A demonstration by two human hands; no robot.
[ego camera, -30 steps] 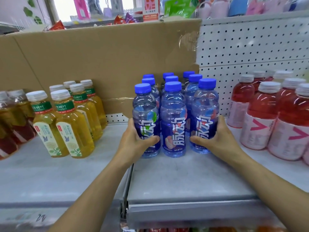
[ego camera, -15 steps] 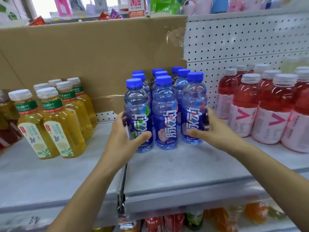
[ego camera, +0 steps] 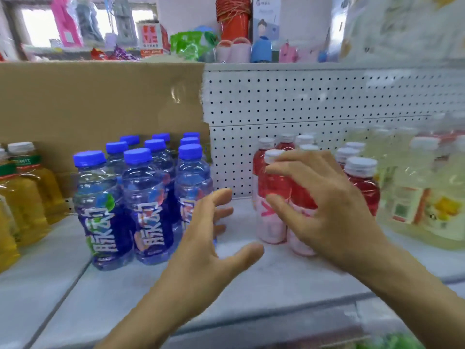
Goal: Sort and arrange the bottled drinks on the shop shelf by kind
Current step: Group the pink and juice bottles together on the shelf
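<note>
Bottled drinks: four kinds stood in separate clusters along one pale grey shelf (ego camera: 251, 280).
Left hand (ego camera: 201, 238): nearest the camera, fingers spread and straight, thumb out to the right, holding nothing; it hung over the bare gap between the blue and red clusters.
Right hand (ego camera: 327, 205): fingers spread and lightly bent, holding nothing, raised in front of the red cluster; whether any fingertip touched a bottle could not be told.
Blue drinks (ego camera: 148, 197): clear bottles with blue caps and dark blue labels with white lettering, packed upright three across and three deep, just left of the left hand's fingers.
Red drinks (ego camera: 271, 230): clear bottles of red liquid with white caps and pale pink labels, upright, partly hidden behind the right hand, with its forefinger and thumb in front of the front-left bottle.
Yellow tea bottles (ego camera: 27, 192): white caps, green neck bands, at the far left, well apart from both hands.
Pale yellow bottles (ego camera: 422, 197): far right, blurred.
Backing: brown cardboard (ego camera: 100, 102) behind the blue and tea bottles, white pegboard (ego camera: 302, 102) behind the red ones.
Upper shelf goods (ego camera: 234, 21): assorted colourful items, farthest back.
</note>
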